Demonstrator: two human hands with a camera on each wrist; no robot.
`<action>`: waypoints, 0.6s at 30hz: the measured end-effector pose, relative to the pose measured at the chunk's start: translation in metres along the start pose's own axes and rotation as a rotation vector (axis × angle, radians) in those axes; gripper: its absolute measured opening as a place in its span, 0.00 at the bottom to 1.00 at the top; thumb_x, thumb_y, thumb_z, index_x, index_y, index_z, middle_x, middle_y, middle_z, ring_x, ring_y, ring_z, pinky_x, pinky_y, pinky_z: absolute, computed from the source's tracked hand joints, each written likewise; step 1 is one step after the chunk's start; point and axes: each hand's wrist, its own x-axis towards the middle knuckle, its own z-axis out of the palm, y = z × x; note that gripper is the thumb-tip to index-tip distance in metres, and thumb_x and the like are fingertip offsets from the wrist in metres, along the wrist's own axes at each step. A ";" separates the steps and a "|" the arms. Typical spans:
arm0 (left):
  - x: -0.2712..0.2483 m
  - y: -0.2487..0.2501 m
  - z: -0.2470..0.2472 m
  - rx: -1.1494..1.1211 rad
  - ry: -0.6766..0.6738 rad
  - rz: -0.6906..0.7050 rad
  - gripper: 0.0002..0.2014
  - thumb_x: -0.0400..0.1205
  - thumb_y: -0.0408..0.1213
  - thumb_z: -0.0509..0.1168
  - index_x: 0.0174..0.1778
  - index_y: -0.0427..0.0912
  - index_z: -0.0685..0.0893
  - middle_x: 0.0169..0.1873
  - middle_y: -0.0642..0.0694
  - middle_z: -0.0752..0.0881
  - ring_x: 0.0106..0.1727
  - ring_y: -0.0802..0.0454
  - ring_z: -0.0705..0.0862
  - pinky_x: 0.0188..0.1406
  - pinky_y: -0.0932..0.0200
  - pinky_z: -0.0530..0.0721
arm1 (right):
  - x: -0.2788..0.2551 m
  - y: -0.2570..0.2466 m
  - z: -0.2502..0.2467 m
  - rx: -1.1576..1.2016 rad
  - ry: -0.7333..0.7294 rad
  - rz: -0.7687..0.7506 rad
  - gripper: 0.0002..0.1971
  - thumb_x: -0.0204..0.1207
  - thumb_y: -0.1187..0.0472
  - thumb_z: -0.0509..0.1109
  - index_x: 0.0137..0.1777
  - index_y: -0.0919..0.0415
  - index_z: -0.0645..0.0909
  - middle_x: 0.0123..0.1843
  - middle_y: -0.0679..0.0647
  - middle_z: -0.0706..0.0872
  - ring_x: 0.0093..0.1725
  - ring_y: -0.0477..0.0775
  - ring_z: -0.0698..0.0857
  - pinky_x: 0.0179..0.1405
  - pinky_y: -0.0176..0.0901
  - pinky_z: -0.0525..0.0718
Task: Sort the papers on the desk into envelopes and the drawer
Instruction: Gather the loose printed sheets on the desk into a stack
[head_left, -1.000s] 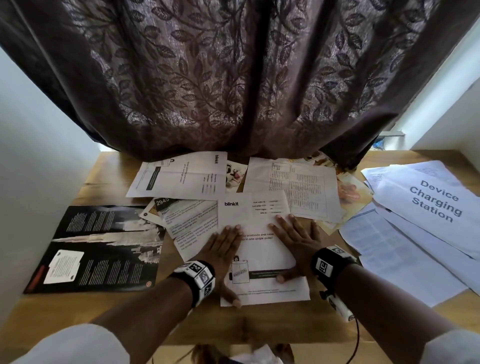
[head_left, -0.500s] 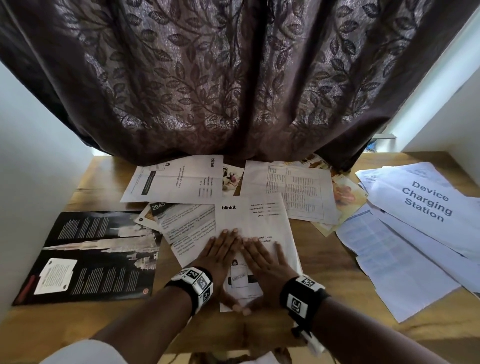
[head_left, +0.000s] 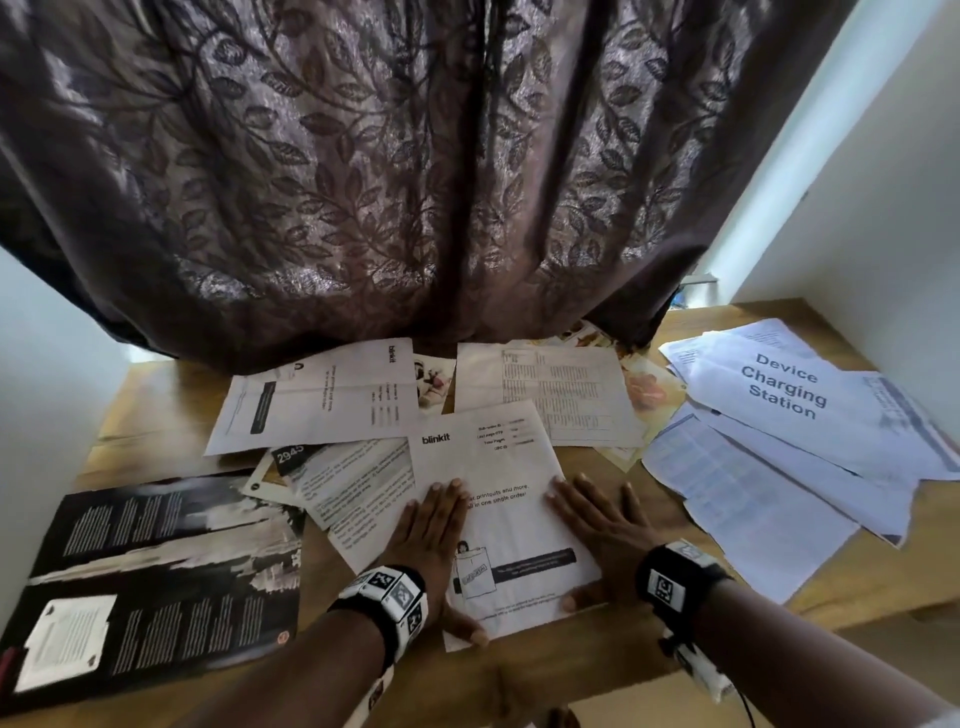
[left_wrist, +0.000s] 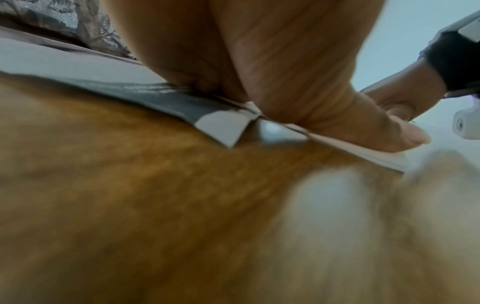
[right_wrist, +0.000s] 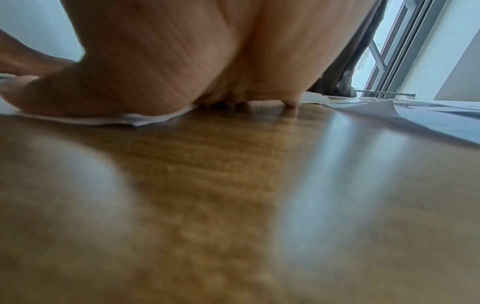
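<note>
Both hands flat on the blinkit sheet (head_left: 498, 514) at 6 o'clock on the desk (head_left: 649, 654)

The left hand (head_left: 428, 540) and right hand (head_left: 597, 525) lie with an open grip, fingers straight, pressing its 2 side edges. I judge the sheet light, limp and apt to slide on polished wood; lift it by the near edge, where both thumbs rest, and support it against creasing.

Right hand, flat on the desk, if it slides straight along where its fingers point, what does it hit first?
Likely the table-printed sheet: the right hand points up-left toward it, over bare desk and the blinkit sheet's edge.
</note>
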 end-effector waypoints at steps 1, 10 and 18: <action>0.000 0.000 -0.001 0.003 0.003 0.003 0.81 0.51 0.85 0.65 0.78 0.43 0.18 0.75 0.49 0.14 0.77 0.47 0.15 0.77 0.43 0.23 | -0.001 -0.001 0.000 0.010 0.013 0.000 0.69 0.53 0.09 0.58 0.80 0.37 0.18 0.84 0.40 0.19 0.83 0.54 0.21 0.78 0.79 0.27; -0.003 0.004 -0.006 -0.005 -0.004 -0.007 0.81 0.50 0.86 0.64 0.77 0.43 0.17 0.74 0.51 0.12 0.76 0.50 0.14 0.68 0.51 0.13 | 0.028 0.008 -0.066 0.349 0.331 0.195 0.28 0.79 0.44 0.71 0.79 0.46 0.73 0.77 0.50 0.77 0.76 0.57 0.75 0.77 0.56 0.74; 0.000 0.006 -0.007 0.018 -0.037 -0.017 0.81 0.50 0.87 0.63 0.77 0.42 0.18 0.75 0.49 0.13 0.77 0.46 0.15 0.78 0.42 0.25 | 0.095 0.085 -0.069 0.561 0.538 0.749 0.39 0.68 0.40 0.79 0.78 0.43 0.68 0.77 0.57 0.72 0.74 0.65 0.74 0.70 0.67 0.79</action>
